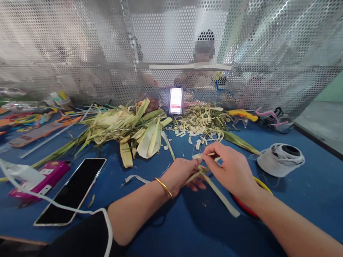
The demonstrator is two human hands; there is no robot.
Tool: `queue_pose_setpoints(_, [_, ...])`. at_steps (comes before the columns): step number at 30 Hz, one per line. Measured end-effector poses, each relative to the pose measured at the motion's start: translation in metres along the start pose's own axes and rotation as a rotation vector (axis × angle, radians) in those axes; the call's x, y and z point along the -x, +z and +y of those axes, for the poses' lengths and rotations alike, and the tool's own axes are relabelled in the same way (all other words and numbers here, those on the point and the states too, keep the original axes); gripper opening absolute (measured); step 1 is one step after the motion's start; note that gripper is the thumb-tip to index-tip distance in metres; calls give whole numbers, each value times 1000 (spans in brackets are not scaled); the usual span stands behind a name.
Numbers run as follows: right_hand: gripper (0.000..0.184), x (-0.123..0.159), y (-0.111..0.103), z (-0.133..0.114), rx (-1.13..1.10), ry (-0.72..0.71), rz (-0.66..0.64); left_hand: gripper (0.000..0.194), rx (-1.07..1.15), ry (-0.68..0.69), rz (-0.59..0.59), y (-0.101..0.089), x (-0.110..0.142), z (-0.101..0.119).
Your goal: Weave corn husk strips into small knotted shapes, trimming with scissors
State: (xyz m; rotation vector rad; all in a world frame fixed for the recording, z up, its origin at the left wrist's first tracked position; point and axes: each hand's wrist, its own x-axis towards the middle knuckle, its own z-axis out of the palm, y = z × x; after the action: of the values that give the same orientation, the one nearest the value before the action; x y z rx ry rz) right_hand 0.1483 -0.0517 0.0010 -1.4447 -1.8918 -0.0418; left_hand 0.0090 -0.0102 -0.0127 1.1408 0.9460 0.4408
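Note:
Pale leaf strips (222, 198), which look like cut husk, meet in a small bundle between my two hands over the blue table. My left hand (184, 171), with a gold bangle at the wrist, is closed around the bundle, and one strip hangs from it toward the lower right. With thumb and forefinger pinched, my right hand (230, 167) grips a strip at the top. Under my right wrist lie red and yellow handles (263, 186), mostly hidden. A spool of white thread (279, 160) stands to the right of my right hand.
A heap of husk leaves (123, 124) and shredded trimmings (202, 121) lie at the back. On the left are a phone (72, 193), a magenta power strip (43, 177) and a white cable (76, 210) crossing my left arm. Behind a perforated metal screen (177, 28) sits another person.

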Motion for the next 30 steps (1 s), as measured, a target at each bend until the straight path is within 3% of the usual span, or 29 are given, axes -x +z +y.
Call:
queue_pose_setpoints(5, [16, 4, 8, 0, 268, -276, 35, 25, 338, -25, 34, -7, -5, 5])
queue_pose_setpoints(11, [17, 3, 10, 0, 373, -282, 115, 17, 552, 8, 2, -8, -4, 8])
queue_pose_setpoints(15, [19, 3, 9, 0, 381, -268, 64, 8, 553, 83, 16, -8, -3, 8])
queue_pose_setpoints(20, [19, 3, 13, 1, 382, -287, 23, 10, 518, 147, 73, -7, -7, 2])
queue_pose_setpoints(27, [21, 5, 16, -7, 451, -624, -121, 12, 539, 182, 49, -4, -9, -4])
queue_pose_setpoints(30, [20, 6, 16, -6, 476, -657, -137, 9, 534, 154, 14, -2, -7, -4])
